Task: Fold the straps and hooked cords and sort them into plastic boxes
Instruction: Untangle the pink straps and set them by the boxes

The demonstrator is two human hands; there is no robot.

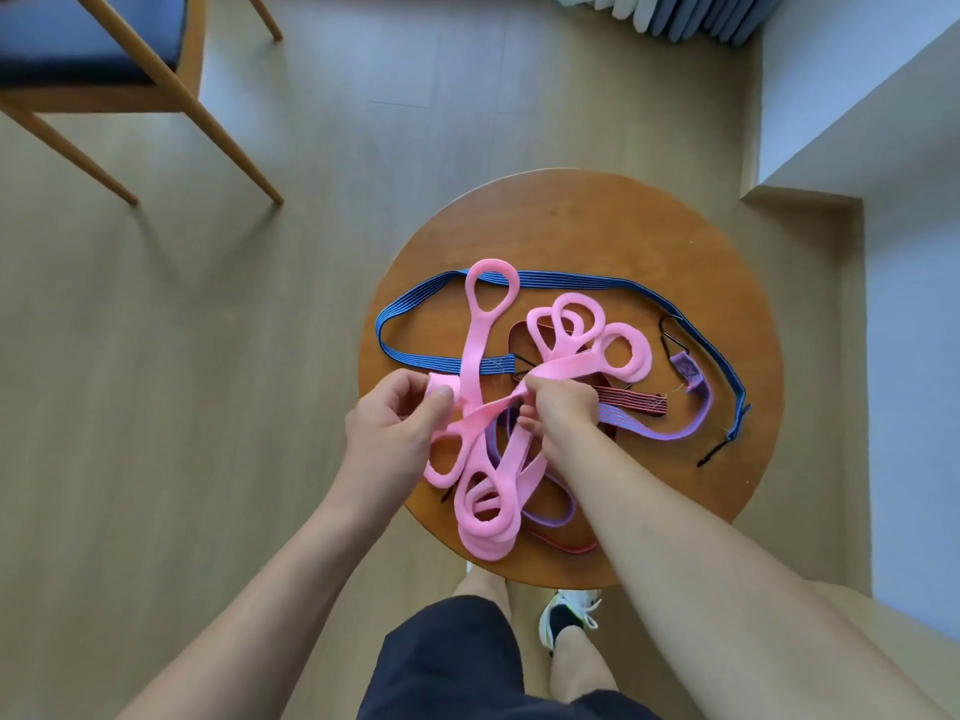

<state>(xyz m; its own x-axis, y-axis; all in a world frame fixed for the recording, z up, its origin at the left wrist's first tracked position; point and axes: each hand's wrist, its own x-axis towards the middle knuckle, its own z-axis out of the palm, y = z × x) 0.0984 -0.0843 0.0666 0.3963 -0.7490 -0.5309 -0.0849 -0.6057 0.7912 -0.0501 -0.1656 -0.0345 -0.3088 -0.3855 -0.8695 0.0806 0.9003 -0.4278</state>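
So both hands are on the pink strap (478,350), the stretchy one with all the ring-shaped loops; left hand (395,428) has it pinched between thumb and curled fingers next to one loop; right hand (561,407) has its fingers curled tight round the band close by, with a short twisted run of pink stretched between the two; the rest of the strap is a tangle on the round wooden table (571,226), one long loop pointing to the far side, a bunch of loops to the right of it, more piled at the near edge; underneath, a blue cord (571,280) arcs round the far side and down the right; a purple cord (675,433) curls at the right and a red cord (634,405) pokes out past the right hand; a wooden chair (104,70) sits off at the top left
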